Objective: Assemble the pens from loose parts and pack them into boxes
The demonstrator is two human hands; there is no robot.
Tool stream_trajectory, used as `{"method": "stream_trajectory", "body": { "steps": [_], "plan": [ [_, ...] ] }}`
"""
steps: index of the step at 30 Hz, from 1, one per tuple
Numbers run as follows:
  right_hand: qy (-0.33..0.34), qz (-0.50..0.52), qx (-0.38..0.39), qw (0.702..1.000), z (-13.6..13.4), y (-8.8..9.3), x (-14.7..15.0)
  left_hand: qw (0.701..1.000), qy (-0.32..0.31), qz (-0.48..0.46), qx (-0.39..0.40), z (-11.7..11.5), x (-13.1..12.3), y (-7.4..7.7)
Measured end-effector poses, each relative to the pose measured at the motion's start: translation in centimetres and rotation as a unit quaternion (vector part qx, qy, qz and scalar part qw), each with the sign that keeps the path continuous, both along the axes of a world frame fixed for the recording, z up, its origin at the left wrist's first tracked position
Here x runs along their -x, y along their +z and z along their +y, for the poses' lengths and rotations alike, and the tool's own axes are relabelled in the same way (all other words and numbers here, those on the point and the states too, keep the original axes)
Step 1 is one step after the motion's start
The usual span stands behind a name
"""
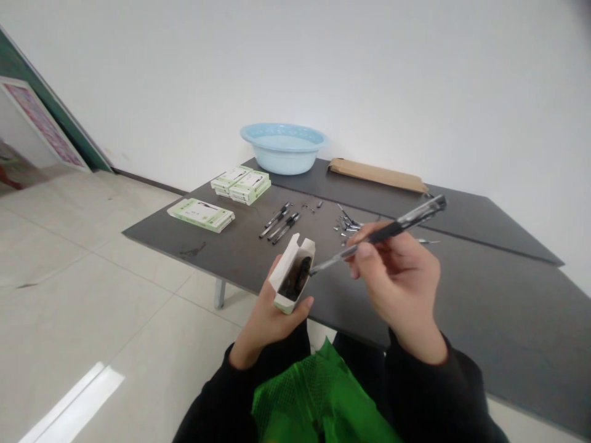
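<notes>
My left hand (pixel 272 314) is wrapped round a small white and green carton (pixel 287 304), its flaps up and its open end facing me. Dark pen ends appear to fill the inside, though they are too blurred to tell apart. Between the thumb and fingers of my right hand (pixel 401 277) is a clear pen (pixel 385 232) with a black grip. It slants down to the left, and its narrow end is beside the carton's open mouth; whether they touch I cannot tell. Several black and clear pens (pixel 282 227) lie on the table beyond the carton.
On the dark table (pixel 484 307) stand stacked green and white boxes (pixel 249 186), with a single box (pixel 202 214) nearer. A light blue basin (pixel 286 154) and a flat brown paper package (pixel 378 175) are at the back. Small loose pen parts (pixel 349 225) lie scattered mid-table.
</notes>
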State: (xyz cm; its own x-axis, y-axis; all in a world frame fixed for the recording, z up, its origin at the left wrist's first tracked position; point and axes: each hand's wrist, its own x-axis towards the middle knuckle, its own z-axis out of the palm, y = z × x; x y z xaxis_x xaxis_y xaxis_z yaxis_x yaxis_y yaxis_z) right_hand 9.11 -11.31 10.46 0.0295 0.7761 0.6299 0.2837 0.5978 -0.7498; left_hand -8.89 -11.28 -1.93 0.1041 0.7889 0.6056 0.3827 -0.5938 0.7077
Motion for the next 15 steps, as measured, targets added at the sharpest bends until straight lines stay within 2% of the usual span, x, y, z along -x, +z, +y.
{"method": "stream_trajectory", "body": {
  "steps": [3,7,15],
  "plan": [
    [0.035,-0.110,-0.017,0.993,0.0,-0.3,1.1,0.999,-0.037,-0.030,0.009,-0.4,-0.6,1.0],
    [0.117,-0.233,-0.010,0.965,0.5,-0.5,1.8,0.995,-0.075,-0.067,0.016,-0.7,-0.5,2.2],
    [0.171,-0.238,-0.055,0.955,-0.1,0.0,3.2,0.994,-0.047,-0.092,0.038,-0.8,0.0,2.6]
  ]
}}
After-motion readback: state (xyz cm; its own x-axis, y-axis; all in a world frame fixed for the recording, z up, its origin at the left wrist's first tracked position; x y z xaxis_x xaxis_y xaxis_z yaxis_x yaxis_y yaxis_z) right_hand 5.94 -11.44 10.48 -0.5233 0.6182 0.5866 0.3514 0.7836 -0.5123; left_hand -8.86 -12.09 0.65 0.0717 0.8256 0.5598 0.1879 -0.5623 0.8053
